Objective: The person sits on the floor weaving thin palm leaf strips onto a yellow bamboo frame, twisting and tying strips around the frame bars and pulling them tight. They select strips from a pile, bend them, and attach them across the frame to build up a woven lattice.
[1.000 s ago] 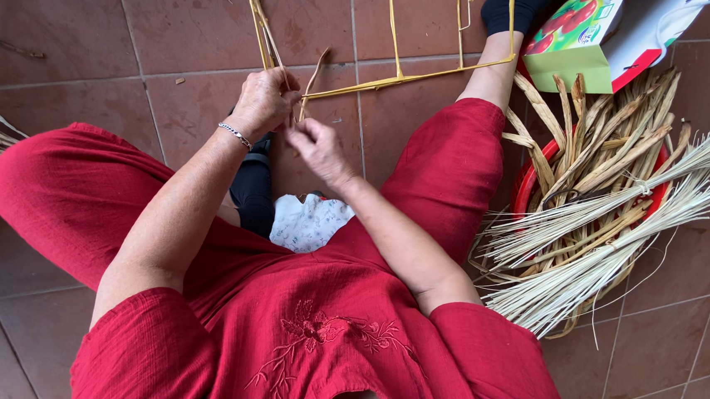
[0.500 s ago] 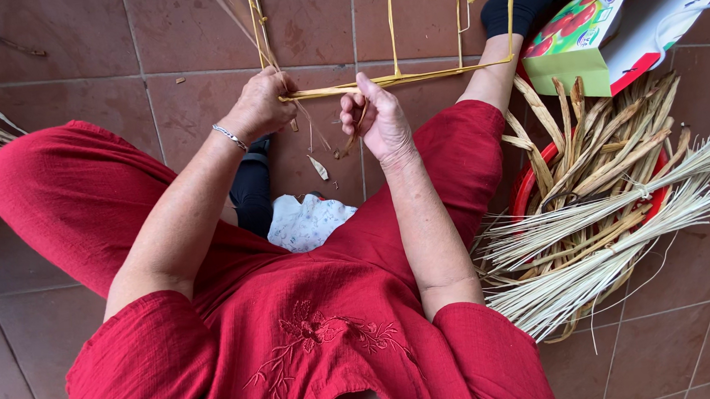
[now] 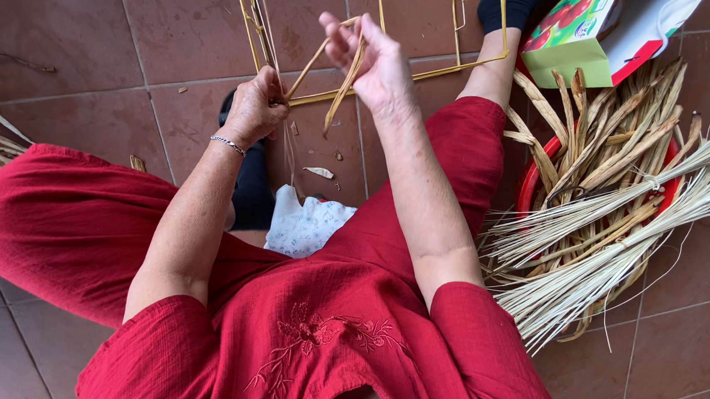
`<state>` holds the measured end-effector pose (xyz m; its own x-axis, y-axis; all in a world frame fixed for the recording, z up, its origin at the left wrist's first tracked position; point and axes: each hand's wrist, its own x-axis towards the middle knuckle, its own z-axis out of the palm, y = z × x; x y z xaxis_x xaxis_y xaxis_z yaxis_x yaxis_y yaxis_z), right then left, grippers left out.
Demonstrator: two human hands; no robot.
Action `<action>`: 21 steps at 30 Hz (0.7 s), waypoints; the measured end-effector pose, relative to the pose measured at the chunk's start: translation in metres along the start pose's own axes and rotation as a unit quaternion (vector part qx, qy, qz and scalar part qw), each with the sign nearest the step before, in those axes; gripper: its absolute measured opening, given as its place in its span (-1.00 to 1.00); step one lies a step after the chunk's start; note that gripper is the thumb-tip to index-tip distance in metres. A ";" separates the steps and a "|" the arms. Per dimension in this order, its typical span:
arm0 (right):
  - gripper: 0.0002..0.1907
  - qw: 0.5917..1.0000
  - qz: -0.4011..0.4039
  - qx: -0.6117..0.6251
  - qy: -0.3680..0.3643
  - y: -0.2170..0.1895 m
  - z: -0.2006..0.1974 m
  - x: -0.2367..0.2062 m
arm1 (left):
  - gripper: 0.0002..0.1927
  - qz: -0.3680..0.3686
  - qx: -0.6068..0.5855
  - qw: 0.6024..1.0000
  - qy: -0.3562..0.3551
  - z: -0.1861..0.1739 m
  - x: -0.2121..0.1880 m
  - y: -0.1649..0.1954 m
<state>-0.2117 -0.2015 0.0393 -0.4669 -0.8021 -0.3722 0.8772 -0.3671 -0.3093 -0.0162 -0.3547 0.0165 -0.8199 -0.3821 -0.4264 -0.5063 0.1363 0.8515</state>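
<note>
Seated on the brown tiled floor (image 3: 69, 44), you pinch a flat tan reed strip (image 3: 345, 82) in your right hand (image 3: 375, 65), fingers closed around it, looped above a thin yellow wire frame (image 3: 413, 75). Your left hand (image 3: 253, 111) is clenched shut on the frame's corner, where the wrapping sits. Keep the strip taut and flat, I'd judge, laying each turn snug against the last. One round red basin (image 3: 529, 187) to your right holds two tied bundles of pale thin splints (image 3: 624, 231) and many loose broad tan strips (image 3: 609, 136), too many to count.
</note>
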 end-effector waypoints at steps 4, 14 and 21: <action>-0.79 0.995 -0.041 -0.045 0.075 -0.004 0.004 0.019 | -0.74 -0.003 -0.021 1.000 -0.004 -0.001 -0.001 -0.001; -0.38 0.985 -0.029 -0.111 0.129 -0.014 0.028 0.069 | -0.82 0.087 -0.001 0.996 -0.001 0.005 -0.003 -0.017; -0.25 0.819 0.003 -0.531 0.215 -0.041 0.022 0.050 | -0.88 0.096 0.086 0.991 -0.024 0.006 0.012 -0.019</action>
<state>-0.2686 -0.2368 0.0530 -0.6598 -0.4778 -0.5800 0.3941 0.4371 -0.8085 -0.0182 -0.3565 -0.0061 -0.9155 -0.2898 -0.2789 -0.3739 0.3578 0.8557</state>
